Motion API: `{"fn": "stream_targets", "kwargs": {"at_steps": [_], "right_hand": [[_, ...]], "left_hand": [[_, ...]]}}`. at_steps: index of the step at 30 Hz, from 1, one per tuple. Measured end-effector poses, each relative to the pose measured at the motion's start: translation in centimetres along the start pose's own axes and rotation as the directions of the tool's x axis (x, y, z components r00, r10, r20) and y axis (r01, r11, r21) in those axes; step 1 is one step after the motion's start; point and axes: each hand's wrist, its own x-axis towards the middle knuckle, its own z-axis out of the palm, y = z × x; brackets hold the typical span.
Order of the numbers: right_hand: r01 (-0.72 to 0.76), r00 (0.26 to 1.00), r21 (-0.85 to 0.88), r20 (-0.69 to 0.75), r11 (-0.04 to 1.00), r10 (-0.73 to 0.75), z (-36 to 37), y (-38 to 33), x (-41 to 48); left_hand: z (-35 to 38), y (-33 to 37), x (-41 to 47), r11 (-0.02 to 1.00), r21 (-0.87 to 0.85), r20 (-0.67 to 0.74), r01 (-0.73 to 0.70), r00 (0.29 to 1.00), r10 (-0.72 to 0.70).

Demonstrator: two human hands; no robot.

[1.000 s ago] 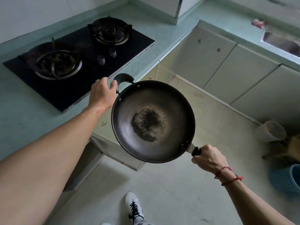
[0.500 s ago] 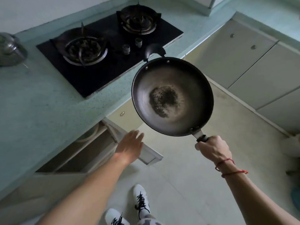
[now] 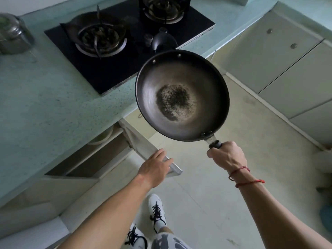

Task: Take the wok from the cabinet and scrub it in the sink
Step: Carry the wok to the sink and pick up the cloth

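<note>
Fingers (image 3: 212, 154), right hand (image 3: 226, 155): curled round wok (image 3: 181, 96) handle, wok aloft mid-frame | left hand (image 3: 154, 168): straight, against open cabinet door (image 3: 142, 141) | advice: push door shut smoothly, keep wok level, clear of tabletop (image 3: 45, 105).

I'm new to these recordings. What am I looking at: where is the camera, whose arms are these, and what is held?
There is no machine here: a person wears one wide-angle camera on the head, looking down, so the two arms are their own. The right hand grips the long handle of a dark wok, held in the air; a burnt-looking patch sits in its middle. The left hand, fingers straight, reaches to the edge of an open cabinet door below the counter. On the counter lie a black two-burner gas stove and, far left, a blurred metal pot. The white shoes at the bottom are the person's. No sink shows here.
</note>
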Motion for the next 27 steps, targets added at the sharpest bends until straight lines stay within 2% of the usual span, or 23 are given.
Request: {"fn": "stream_targets", "kwargs": {"at_steps": [10, 16, 20, 23, 27], "right_hand": [[0.083, 0.994, 0.026, 0.072, 0.996, -0.085, 3.1, -4.0, -2.1], [0.155, 0.985, 0.022, 0.071, 0.988, -0.156, 4.5, -7.2, -3.6], [0.196, 0.977, -0.002, 0.081, 0.981, -0.195, 5.5, -9.2, -4.8], [0.219, 0.971, -0.016, 0.1, 0.976, -0.217, 6.4, -10.6, -5.7], [0.245, 0.963, -0.04, 0.121, 0.969, -0.239, 7.6, -12.0, -6.6]], "left_hand": [[1.6, -2.5, -7.2, 0.993, -0.095, -0.168, 0.072, 0.982, -0.087], [2.2, -4.2, -11.7, 0.986, -0.157, -0.256, 0.06, 0.962, -0.099], [2.7, -5.6, -14.5, 0.954, -0.24, -0.197, 0.179, 0.953, -0.229], [2.6, -6.7, -15.8, 0.916, -0.261, -0.216, 0.304, 0.906, -0.363], [1.3, -9.0, -18.1, 0.892, -0.268, -0.262, 0.364, 0.863, -0.431]]}}
